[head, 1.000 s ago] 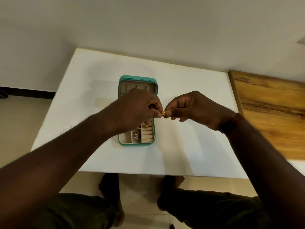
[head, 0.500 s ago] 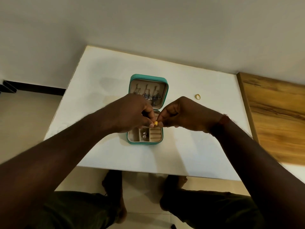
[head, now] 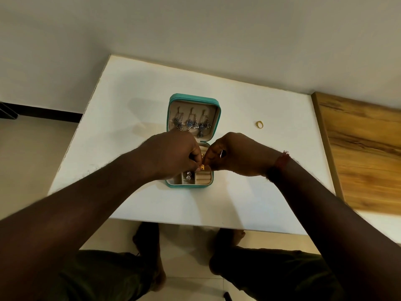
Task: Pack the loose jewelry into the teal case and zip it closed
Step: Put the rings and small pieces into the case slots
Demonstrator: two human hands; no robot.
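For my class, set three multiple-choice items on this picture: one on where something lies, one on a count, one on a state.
1. Where does the loose gold ring lie?
A on the floor
B on the white table, right of the teal case
C on the wooden board

2. How many earrings hang in the open lid?
A one
B three
C five

3. The small gold piece is:
A lying on the table
B hanging on a hook
C pinched between left hand and right hand

Answers:
1 B: the ring sits on bare tabletop, apart from the case.
2 B: three hang side by side.
3 C: fingertips of both hands meet on it above the case.
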